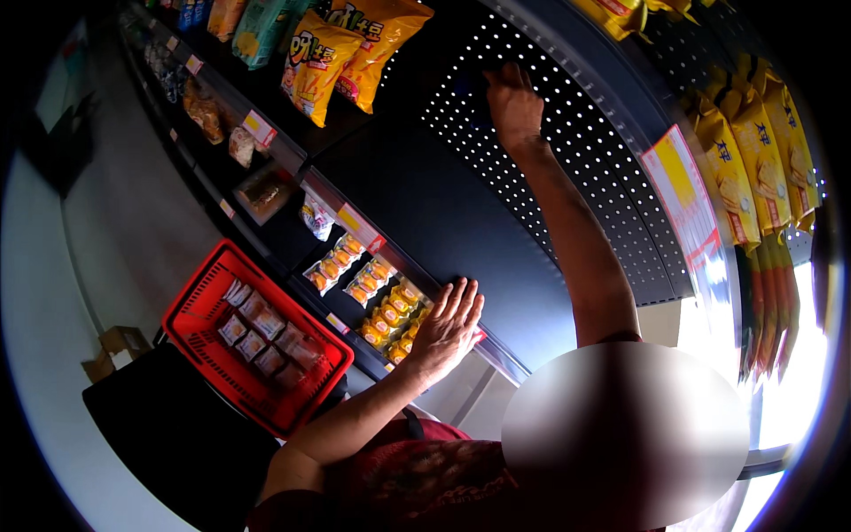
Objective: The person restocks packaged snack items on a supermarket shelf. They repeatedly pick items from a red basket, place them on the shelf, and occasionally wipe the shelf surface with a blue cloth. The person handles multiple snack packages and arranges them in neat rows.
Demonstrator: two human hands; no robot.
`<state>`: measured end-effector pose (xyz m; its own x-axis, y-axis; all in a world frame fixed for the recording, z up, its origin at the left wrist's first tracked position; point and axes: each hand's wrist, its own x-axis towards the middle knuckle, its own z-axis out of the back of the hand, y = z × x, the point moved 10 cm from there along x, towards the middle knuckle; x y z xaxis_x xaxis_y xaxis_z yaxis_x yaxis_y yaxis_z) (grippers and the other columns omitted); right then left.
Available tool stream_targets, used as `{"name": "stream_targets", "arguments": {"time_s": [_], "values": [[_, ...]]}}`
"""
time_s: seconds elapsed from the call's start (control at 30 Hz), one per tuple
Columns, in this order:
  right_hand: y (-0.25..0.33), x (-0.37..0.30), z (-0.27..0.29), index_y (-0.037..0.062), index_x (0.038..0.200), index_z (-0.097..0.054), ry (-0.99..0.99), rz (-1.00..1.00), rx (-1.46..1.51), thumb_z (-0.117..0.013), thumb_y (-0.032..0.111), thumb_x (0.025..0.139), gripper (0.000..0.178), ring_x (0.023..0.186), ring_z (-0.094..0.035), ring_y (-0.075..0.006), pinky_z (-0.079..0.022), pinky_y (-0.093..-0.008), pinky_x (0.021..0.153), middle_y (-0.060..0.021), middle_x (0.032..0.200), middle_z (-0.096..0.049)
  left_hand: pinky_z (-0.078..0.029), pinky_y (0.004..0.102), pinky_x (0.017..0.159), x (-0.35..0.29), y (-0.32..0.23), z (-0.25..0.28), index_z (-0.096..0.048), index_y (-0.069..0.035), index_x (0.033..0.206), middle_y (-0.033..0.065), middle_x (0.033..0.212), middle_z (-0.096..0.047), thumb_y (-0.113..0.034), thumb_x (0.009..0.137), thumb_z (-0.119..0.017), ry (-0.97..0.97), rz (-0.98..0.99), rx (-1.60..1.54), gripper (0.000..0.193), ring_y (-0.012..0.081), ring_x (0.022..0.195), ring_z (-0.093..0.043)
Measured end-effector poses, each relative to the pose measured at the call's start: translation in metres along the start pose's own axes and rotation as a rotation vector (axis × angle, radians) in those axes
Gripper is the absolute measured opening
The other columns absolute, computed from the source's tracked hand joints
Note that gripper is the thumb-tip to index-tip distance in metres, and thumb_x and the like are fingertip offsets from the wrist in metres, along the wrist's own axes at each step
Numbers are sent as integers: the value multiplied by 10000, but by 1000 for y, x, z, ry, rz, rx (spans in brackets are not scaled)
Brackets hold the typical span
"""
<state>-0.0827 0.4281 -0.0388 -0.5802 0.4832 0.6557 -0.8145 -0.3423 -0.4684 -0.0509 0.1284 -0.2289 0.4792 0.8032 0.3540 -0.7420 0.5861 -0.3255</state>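
My left hand (448, 326) rests on the front edge of a bare black shelf (399, 191), its fingers stretched out and slightly spread, with nothing in it. My right hand (516, 105) reaches deep over the shelf, close to the perforated back panel (576, 191). Its fingers are curled, and a dark, faintly bluish patch beside them hides some of the panel's holes. What that hand holds, if anything, is too dark to make out. Yellow and orange snack bags (321, 66) stand on the shelf to the left of my right hand.
Below my left hand, a lower shelf carries packs of small yellow cakes (390, 315). A red basket (191, 310) with several small wrapped packets stands at the left, near an open cardboard box (124, 341). Yellow bags (727, 168) hang at the right behind a price label (678, 177).
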Motion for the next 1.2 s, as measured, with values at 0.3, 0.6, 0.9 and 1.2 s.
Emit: {"name": "stream_targets", "arguments": {"time_s": [0.3, 0.6, 0.9, 1.2], "values": [[91, -53, -114, 107, 1185, -664, 449, 1, 176, -603, 111, 920, 272, 1141, -561, -277, -596, -366, 854, -86, 1185, -542, -168, 462, 1245, -2, -2, -3, -467, -17, 1462, 192, 1559, -398, -448, 973, -579, -50, 3, -12, 661, 335, 1464, -348], [72, -117, -93, 121, 1329, -588, 466, -108, 288, -590, 35, 904, 433, 1165, -576, -301, -539, -407, 969, -92, 1216, -595, -187, 468, 1242, -1, 0, -5, -465, -8, 1459, 196, 1553, -403, -435, 957, -613, -59, 18, -66, 675, 337, 1466, -346], [-40, -280, 33, 132, 1265, -656, 465, -401, 295, -545, -11, 863, 441, 1062, -606, -317, -531, -432, 915, -90, 1146, -647, -189, 482, 1238, 3, -3, 5, -474, -2, 1447, 216, 1544, -412, -425, 957, -625, -31, -8, -84, 664, 350, 1461, -347], [-145, -450, 128, 134, 1196, -700, 515, -746, 100, -549, 7, 818, 426, 1051, -624, -371, -535, -462, 917, -136, 1145, -673, -193, 488, 1238, 7, -7, 8, -440, -23, 1479, 198, 1566, -384, -387, 930, -671, 9, 1, -66, 698, 336, 1475, -321]]}}
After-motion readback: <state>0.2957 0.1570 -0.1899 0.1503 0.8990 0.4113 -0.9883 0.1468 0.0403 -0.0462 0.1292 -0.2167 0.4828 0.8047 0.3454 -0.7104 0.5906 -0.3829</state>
